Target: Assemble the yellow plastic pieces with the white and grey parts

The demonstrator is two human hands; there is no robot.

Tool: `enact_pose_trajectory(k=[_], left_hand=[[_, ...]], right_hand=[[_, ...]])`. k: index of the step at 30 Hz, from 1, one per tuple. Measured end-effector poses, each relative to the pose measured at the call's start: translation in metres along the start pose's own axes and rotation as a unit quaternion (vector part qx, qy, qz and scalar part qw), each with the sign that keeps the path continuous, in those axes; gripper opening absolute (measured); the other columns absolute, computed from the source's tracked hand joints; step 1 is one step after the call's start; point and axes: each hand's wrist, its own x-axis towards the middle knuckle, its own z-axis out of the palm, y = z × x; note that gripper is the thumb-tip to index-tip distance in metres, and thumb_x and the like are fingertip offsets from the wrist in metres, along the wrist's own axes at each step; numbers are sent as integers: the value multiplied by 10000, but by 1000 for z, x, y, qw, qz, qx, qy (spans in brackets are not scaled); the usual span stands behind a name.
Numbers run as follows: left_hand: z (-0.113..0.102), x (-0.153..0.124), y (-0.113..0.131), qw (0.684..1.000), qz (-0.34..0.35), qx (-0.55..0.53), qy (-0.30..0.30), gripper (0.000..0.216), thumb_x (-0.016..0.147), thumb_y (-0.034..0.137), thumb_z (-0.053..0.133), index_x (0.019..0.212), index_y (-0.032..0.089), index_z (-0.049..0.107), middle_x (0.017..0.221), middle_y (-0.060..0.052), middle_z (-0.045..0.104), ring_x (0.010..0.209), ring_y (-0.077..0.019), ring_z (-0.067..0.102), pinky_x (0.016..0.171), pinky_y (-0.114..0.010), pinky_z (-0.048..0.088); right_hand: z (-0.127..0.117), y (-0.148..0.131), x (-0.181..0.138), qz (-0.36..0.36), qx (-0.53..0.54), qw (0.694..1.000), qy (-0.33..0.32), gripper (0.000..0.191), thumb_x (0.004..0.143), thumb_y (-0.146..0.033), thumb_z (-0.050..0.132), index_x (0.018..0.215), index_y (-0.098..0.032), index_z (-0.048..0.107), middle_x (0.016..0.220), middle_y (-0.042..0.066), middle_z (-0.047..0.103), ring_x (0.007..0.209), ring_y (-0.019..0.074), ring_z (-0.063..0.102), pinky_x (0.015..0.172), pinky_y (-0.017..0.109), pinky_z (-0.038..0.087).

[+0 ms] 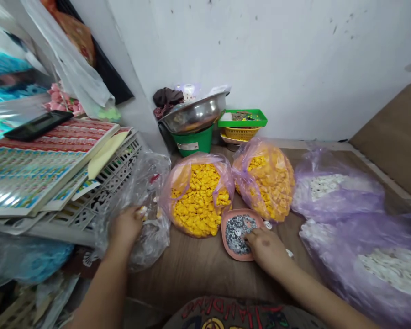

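Our right grip (267, 249) rests in small grey pieces (234, 241) in a pink dish (244, 258); our left grip (126, 226) curls by white-and-yellow bits (144, 211) at a clear plastic bag (147, 253). Whether either pinches any, we cannot tell. Bagged yellow pieces (198, 203) sit between.

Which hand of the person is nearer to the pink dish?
Right. The right hand is at the right side of the pink dish, its fingers over the grey pieces; the left hand is farther left, at the clear plastic bag.

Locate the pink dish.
Head view, right of and below centre: the pink dish sits beside the left yellow-filled bag, the right hand at its right edge.
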Motion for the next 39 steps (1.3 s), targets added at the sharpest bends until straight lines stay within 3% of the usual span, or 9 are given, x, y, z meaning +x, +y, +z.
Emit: enact_pose_trajectory(k=[3,6,9,16,22,23,26,30,39], left_hand=[[11,-23,39,986,75,-100,107,267,747,265,464,917,168,645,944,-94,654,925,-221,576,827,-318,429],[30,-41,87,970,181,-161,-36,223,774,255,450,848,208,655,924,-50,667,939,-167,567,863,-267,402],[52,-43,119,972,151,-146,-104,188,751,250,503,856,194,648,906,-75,663,900,-195,576,818,-299,412],[69,-28,120,969,111,-186,-116,86,671,237,589,737,191,617,811,-71,634,821,-230,569,737,-346,418],[58,-57,128,937,96,-305,-142,80,675,171,551,744,189,587,707,7,612,672,-135,568,653,-251,442],[57,-67,133,918,89,-350,-166,67,663,178,565,726,186,584,657,20,604,624,-124,561,615,-238,442],[56,-96,150,746,-2,-591,-307,126,580,220,668,653,168,579,586,25,603,558,-110,557,574,-228,442],[59,-118,164,574,-160,-694,-403,240,511,207,754,698,144,617,566,15,620,490,-86,542,523,-205,431],[63,-118,175,417,-254,-735,-470,110,611,106,707,611,131,599,566,8,625,530,-79,575,541,-170,467]], right_hand=[[-3,-4,4,11,-28,999,-31,208,782,-98,469,741,-168,661,778,91,664,786,236,577,643,296,404],[-5,-5,6,10,-36,999,-26,219,791,-93,447,769,-164,653,824,97,663,801,221,576,675,287,397],[-4,-5,5,10,-24,1000,-10,191,779,-113,469,759,-174,648,818,83,659,771,199,579,671,269,398],[2,3,-2,-7,106,987,119,184,771,-127,445,682,-186,595,705,44,610,691,162,562,655,253,431],[-9,5,6,-31,274,929,247,155,824,-160,389,783,-190,535,734,42,604,707,158,569,642,270,462],[-13,3,9,-53,301,916,260,141,823,-165,402,786,-194,535,746,39,610,722,153,572,657,270,465],[-20,-6,15,-98,342,887,295,93,798,-169,468,770,-198,551,804,41,628,785,152,581,717,284,467],[-18,-11,16,-116,306,892,312,103,777,-148,489,749,-197,575,830,53,626,805,168,572,744,326,468],[-10,-6,1,-84,326,889,310,126,785,-113,461,784,-190,561,831,67,602,832,163,572,730,314,489]])
